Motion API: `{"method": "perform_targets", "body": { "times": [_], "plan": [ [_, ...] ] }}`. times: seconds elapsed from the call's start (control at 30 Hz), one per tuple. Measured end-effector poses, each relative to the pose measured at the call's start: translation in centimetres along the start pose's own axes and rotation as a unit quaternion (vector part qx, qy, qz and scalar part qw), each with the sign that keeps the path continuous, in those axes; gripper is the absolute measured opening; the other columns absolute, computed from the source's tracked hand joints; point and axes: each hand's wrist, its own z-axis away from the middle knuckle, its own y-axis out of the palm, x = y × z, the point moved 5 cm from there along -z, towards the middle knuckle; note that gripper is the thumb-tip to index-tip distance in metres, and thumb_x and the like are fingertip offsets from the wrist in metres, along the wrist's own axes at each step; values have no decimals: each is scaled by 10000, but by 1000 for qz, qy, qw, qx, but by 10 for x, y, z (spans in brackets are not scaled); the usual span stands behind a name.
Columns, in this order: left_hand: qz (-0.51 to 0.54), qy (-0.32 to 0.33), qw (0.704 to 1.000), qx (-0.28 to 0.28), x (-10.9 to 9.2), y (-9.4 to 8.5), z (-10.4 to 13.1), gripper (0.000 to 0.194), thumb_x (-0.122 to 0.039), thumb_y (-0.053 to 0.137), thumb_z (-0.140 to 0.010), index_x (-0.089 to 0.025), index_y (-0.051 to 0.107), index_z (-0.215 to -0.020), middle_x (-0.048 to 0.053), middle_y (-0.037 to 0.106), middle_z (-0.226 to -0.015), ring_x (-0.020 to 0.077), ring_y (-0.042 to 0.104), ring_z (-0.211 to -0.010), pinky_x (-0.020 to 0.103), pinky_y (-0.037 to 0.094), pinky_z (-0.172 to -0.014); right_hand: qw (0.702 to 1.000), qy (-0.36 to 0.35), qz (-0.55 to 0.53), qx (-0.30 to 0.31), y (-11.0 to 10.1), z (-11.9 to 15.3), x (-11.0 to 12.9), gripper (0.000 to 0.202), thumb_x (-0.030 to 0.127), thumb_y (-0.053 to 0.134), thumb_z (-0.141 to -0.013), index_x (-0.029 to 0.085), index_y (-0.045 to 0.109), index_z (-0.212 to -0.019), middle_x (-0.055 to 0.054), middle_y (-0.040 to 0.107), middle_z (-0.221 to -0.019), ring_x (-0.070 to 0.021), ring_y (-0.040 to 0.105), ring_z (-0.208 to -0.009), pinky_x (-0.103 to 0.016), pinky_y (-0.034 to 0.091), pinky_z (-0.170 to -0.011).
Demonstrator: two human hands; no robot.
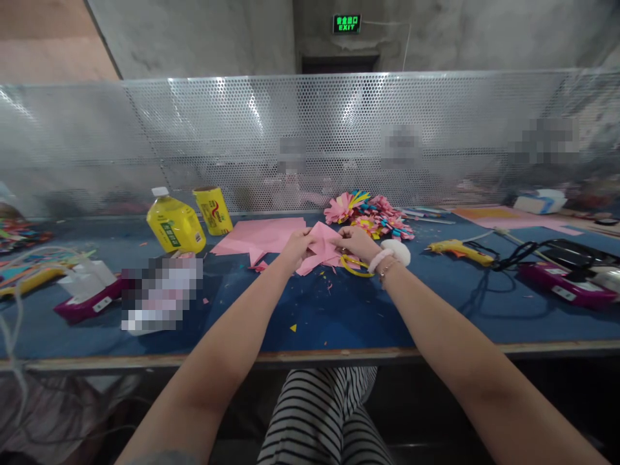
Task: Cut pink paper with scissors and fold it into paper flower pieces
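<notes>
Between both hands is a folded piece of pink paper (323,240), held just above the table. My left hand (298,248) pinches its left edge, and my right hand (359,243) grips the right edge with fingers closed. Under and around it lie pink paper scraps (309,263). Yellow-handled scissors (356,268) rest by my right wrist, partly hidden. A stack of pink paper sheets (271,234) lies behind my left hand. Beyond my right hand sits a pile of pink, yellow and blue paper flowers (372,213).
A yellow bottle (175,223) and a yellow can (213,212) stand at the back left. Purple power strips (90,305) with cables lie on either side. A yellow glue gun (460,250) is at right. A perforated metal screen (310,142) borders the back.
</notes>
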Motion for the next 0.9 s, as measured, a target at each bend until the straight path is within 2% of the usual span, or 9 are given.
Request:
{"method": "perform_targets", "body": {
  "times": [0.13,0.37,0.57,0.73,0.9],
  "plan": [
    [12,-7,1000,22,0,-6,-3,168,-45,537,-541,-106,562,-696,22,578,-599,113,545,-545,269,468,-562,996,31,-85,-8,1,-3,-8,267,263,671,-574,157,428,-607,46,493,-473,-68,503,-452,-190,409,-460],
    [34,-6,999,42,-5,-12,0,180,-94,522,-598,-107,577,-769,45,593,-624,120,553,-555,268,482,-548,978,72,-196,-22,1,-5,-14,165,162,652,-600,138,496,-648,27,540,-507,-59,525,-461,-216,480,-532],
    [10,-10,999,42,-3,-16,-2,210,-113,499,-585,-118,580,-779,23,565,-582,109,522,-492,300,490,-545,980,71,-183,-26,0,-7,-18,151,154,650,-597,135,513,-659,19,556,-537,-61,531,-478,-210,484,-529],
    [13,-30,998,61,2,-16,-4,231,-85,479,-559,-123,569,-767,30,578,-586,127,546,-526,327,504,-581,981,76,-173,-39,0,-5,-15,156,159,624,-604,143,501,-698,18,550,-588,-56,520,-494,-209,470,-526],
    [50,-30,996,70,3,-6,0,320,-41,439,-537,-144,555,-816,41,622,-688,144,592,-610,340,513,-626,983,29,-177,-47,3,-4,-8,335,105,631,-542,160,481,-836,62,500,-601,-41,464,-476,-188,422,-480]
  ]
}}
